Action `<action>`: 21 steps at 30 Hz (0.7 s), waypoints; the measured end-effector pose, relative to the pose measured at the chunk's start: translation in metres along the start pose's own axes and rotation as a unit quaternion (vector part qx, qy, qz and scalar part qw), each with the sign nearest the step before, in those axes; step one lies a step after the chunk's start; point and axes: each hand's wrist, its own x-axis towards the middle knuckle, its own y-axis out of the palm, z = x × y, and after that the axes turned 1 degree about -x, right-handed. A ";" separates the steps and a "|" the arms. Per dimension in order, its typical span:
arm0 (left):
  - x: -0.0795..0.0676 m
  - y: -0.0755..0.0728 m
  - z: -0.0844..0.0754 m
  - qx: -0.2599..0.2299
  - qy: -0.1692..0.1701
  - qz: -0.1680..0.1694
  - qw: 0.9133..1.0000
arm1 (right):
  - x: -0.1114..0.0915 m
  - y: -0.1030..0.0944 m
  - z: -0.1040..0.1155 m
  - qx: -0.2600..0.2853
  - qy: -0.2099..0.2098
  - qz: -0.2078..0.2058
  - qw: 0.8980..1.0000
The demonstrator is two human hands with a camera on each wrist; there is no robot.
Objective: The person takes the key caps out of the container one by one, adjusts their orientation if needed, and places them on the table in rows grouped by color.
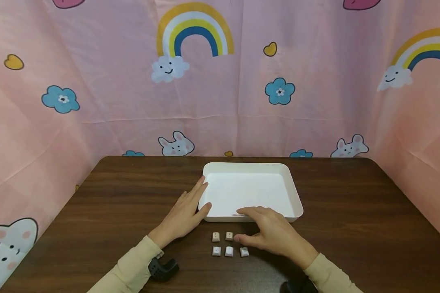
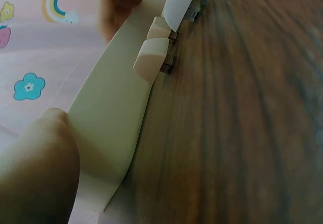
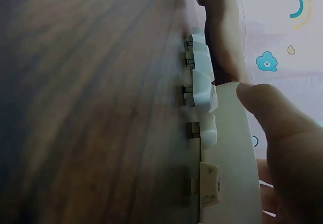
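Observation:
A shallow white tray point(image 1: 251, 219) lies on the table. My left hand point(image 1: 183, 213) rests at its left side, fingers straight along the rim and thumb at the near-left corner. My right hand point(image 1: 271, 232) is over the tray's near edge, its fingers reaching inside and its thumb spread apart outside. Under those fingertips a small mark or object shows, too unclear to tell. In front of the tray stand several keycaps in two rows: beige ones such as this keycap point(image 1: 229, 236) behind, white ones such as this keycap point(image 1: 229, 251) nearer. Dark or clear bases show beneath them in the wrist views.
The brown wood-grain table point(image 1: 139, 203) stretches to both sides of the tray. A pink patterned curtain point(image 1: 124, 93) hangs behind and beside it. Black wrist devices, one by the left sleeve point(image 1: 163, 270), sit low over the table.

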 end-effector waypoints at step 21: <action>0.000 -0.002 -0.001 0.005 0.005 -0.002 1.000 | 0.001 -0.001 -0.005 0.039 -0.003 -0.024 0.999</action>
